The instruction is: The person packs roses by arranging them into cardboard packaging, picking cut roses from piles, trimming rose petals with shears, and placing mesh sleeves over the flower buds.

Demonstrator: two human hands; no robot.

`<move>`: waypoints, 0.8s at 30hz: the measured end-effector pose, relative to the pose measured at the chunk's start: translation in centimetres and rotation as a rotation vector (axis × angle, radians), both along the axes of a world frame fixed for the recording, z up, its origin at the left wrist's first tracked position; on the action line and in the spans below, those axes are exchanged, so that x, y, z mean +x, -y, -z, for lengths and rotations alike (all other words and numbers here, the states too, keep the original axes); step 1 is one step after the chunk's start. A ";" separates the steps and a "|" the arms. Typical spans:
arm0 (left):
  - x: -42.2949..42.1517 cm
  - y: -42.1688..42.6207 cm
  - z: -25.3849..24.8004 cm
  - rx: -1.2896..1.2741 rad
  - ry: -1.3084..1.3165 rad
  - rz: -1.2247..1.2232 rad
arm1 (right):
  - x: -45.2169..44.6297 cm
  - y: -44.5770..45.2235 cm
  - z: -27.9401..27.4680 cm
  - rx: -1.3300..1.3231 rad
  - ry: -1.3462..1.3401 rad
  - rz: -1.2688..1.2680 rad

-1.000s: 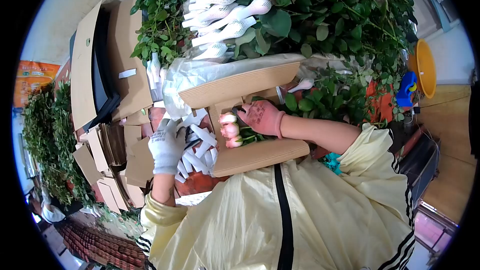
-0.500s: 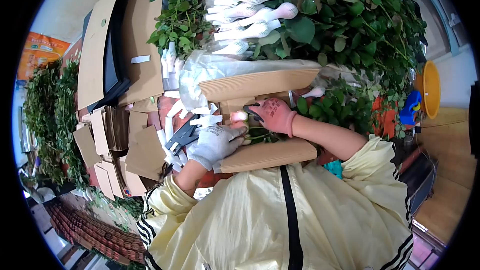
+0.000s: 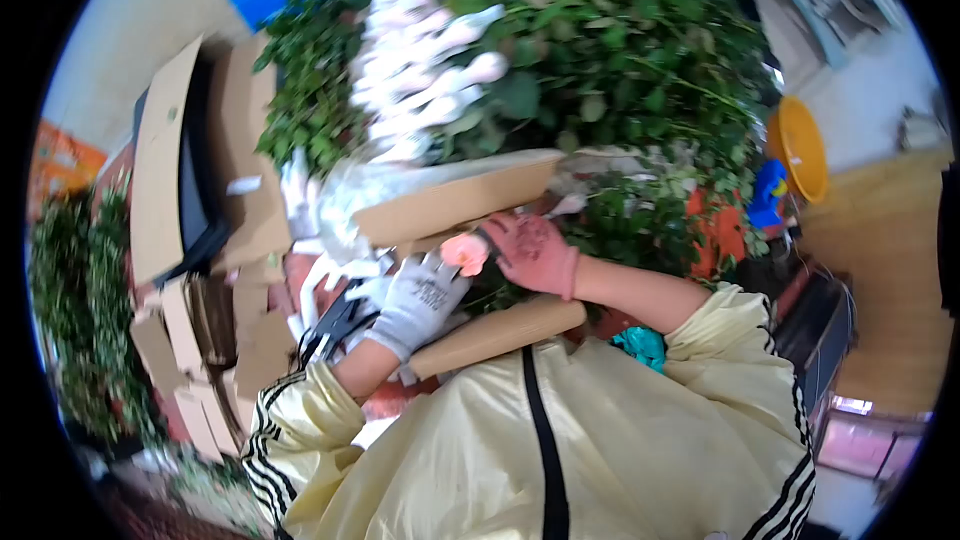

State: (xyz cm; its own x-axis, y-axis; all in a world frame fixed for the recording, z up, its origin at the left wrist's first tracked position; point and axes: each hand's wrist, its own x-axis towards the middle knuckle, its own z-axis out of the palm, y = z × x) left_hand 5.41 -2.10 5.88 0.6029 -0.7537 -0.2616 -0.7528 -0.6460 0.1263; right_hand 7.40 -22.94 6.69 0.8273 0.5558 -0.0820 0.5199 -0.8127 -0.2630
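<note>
A salmon-pink rose (image 3: 465,253) shows its open head between my two hands. My left hand (image 3: 422,302), in a whitish knit glove with dark print, is curled against the rose's left side. In a red-pink glove, my right hand (image 3: 533,254) has bent fingers closed at the bloom's right edge; its fingertips are partly hidden. Both hands are over a folded corrugated cardboard wrap, with its far flap (image 3: 455,202) behind them and its near flap (image 3: 498,336) against my jacket. Green leaves lie inside the wrap, below my right hand.
White-netted flower buds (image 3: 430,90) lie stacked ahead, beside a mass of leafy stems (image 3: 610,50). A black tool (image 3: 328,328) and white sleeves lie left of my left hand. Cardboard sheets (image 3: 165,165) stand farther left. A yellow basin (image 3: 800,150) is at right.
The view has shifted and turned a little. The rose head now faces up toward me and shows more fully. My left hand's fingers have moved up beside it, and my right fingers have curled in.
</note>
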 end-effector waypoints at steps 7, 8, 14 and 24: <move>0.2 -0.6 2.9 -0.261 0.054 0.208 | -1.5 3.7 -3.4 0.363 0.052 0.262; 0.3 -0.4 2.7 -0.244 0.047 0.202 | -1.9 4.1 -4.1 0.405 0.106 0.247; 0.4 -0.1 2.8 -0.212 0.012 0.212 | -3.6 4.7 -6.4 0.490 0.235 0.213; 0.6 -0.8 5.7 -0.180 0.020 0.247 | -3.1 22.6 -24.7 0.754 0.572 0.868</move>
